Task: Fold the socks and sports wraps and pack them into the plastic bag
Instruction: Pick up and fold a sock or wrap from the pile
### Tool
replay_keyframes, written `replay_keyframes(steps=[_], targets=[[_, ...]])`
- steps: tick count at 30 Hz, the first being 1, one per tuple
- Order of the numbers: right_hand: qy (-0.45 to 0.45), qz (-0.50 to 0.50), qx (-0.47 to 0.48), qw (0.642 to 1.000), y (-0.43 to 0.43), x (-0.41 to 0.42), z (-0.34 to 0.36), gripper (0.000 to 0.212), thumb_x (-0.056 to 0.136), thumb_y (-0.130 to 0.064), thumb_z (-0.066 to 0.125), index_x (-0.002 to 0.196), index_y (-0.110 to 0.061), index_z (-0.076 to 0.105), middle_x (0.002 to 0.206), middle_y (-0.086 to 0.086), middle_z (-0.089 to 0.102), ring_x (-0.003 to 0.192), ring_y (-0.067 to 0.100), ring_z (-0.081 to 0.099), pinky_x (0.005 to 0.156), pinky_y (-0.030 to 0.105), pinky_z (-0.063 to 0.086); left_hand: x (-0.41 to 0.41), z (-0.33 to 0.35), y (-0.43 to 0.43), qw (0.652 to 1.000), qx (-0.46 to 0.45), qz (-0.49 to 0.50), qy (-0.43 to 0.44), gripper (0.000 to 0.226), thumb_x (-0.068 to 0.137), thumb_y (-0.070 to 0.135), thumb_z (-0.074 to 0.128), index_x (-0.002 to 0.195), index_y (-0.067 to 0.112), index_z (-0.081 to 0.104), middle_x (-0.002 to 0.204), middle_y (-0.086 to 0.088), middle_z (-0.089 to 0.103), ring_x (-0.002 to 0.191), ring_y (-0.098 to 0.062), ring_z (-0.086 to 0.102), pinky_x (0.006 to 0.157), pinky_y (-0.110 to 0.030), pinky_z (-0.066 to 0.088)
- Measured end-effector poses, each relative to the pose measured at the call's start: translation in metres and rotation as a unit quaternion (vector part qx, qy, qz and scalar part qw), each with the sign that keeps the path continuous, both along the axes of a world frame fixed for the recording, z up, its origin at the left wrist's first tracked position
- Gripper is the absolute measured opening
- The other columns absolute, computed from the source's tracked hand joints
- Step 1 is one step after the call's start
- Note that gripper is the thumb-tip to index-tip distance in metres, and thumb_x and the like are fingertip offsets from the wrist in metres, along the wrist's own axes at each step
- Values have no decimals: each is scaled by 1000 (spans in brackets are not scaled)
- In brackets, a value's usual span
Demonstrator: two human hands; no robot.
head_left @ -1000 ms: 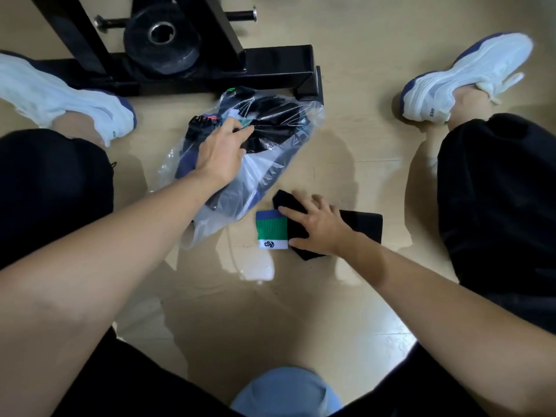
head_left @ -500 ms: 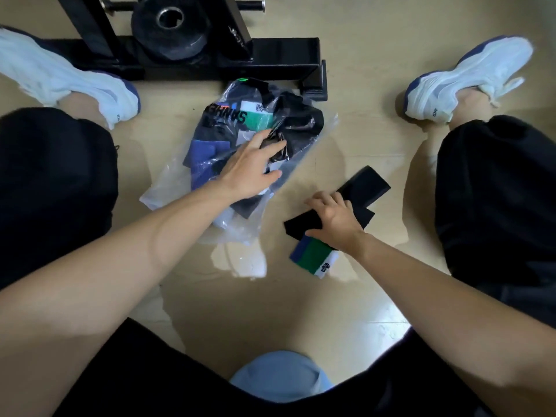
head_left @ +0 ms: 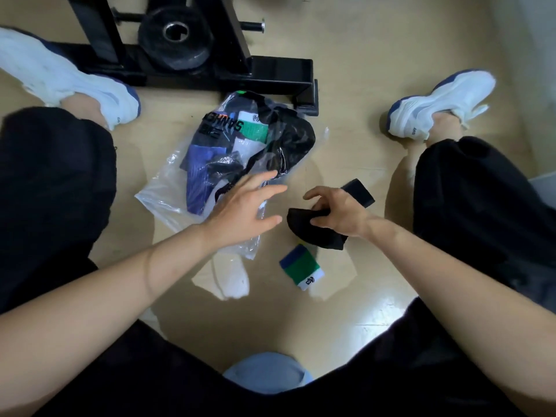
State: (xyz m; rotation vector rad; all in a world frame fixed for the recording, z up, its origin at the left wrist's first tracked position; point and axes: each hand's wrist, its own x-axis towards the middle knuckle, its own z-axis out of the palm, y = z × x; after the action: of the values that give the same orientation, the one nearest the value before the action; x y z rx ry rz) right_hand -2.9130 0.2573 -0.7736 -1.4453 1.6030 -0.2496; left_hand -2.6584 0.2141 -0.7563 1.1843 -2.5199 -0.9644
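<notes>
Sock (head_left: 304, 230), black with a blue, green and white cuff (head_left: 301, 270), is hanging in the right grip (head_left: 337, 218), which is clutching its middle. Left grip (head_left: 243, 212) is hovering open, straight-fingered, over the near part of the plastic bag (head_left: 168, 188) lying on the floor (head_left: 361, 145).

Glossy beige floor (head_left: 346, 43) (light glare), black weight rack (head_left: 270, 73) behind
</notes>
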Motion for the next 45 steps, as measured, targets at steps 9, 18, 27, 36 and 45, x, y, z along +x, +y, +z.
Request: replay_keyframes(steps=[9, 18, 27, 36, 45], targets=[[-222, -102, -46, 969, 40, 1, 114, 9, 85, -6, 74, 93, -5, 69, 81, 5, 68, 74, 15, 62, 67, 27, 53, -21, 43, 32, 967, 210, 52, 133, 33, 86, 27, 80, 112, 35, 61, 116, 30, 63, 115, 8, 55, 105, -24, 40], [-358, -360, -127, 852, 67, -1, 131, 12, 89, -11, 69, 99, -5, 66, 86, 9, 70, 78, 22, 66, 68, 32, 55, -7, 51, 47, 933, 322, 31, 159, 23, 85, 18, 78, 104, 9, 66, 99, -10, 75, 93, -16, 71, 86, -34, 54], [-234, -449, -162, 847, 72, -41, 107, 29, 86, -22, 75, 97, 3, 66, 88, 14, 65, 82, 25, 63, 78, 43, 52, 19, 53, 46, 946, 300, 86, 90, 26, 90, 25, 76, 74, 11, 60, 69, 0, 61, 69, -9, 55, 68, -28, 39], [-67, -449, -204, 867, 66, -54, 91, 13, 85, -22, 73, 90, -10, 69, 89, 15, 71, 79, 26, 66, 80, 47, 57, 11, 44, 57, 950, 274, 134, 72, 13, 86, 14, 79, 95, 22, 77, 90, 7, 77, 87, -3, 69, 78, -17, 52], [92, -116, -177, 973, 67, -14, 83, 54, 78, -26, 82, 128, -20, 62, 121, 0, 63, 109, 19, 57, 93, 30, 47, 6, 45, 60, 959, 252, 74, 108, 25, 88, 8, 74, 95, 32, 74, 90, 19, 75, 86, 5, 65, 79, -10, 46]])
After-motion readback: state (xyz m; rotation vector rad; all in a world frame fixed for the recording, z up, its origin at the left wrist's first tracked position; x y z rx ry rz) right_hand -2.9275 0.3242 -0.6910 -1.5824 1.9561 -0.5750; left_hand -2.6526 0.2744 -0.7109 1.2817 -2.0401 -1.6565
